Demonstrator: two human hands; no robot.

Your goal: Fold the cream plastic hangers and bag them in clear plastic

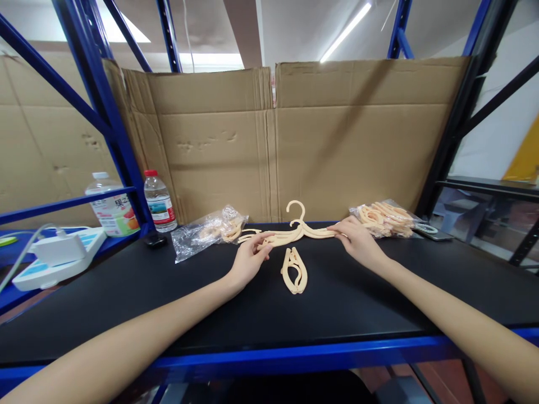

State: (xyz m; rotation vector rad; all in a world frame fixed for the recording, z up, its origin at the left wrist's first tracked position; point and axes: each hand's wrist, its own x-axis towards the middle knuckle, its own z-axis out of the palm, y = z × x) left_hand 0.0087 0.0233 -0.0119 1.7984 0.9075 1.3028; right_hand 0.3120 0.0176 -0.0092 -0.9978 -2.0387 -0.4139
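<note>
Cream-coloured plastic clothes hangers (286,238), unfolded and lying together, stretch across the middle of the black tabletop. Their hooks point toward the cardboard at the back. My left hand (248,259) has its fingers closed on the left arms of these hangers. At the opposite end, my right hand (359,240) pinches the tip of the right arm. Just in front of them lies a folded hanger (301,280), touched by neither hand. Exactly how many hangers overlap between my hands, I cannot tell.
A clear plastic bag (189,238) with hanger parts lies left; a packed bag of folded hangers (385,217) lies right, beside a phone (435,232). A red-capped water bottle (160,205) stands back left near a power strip (63,261). Cardboard (357,140) walls the back.
</note>
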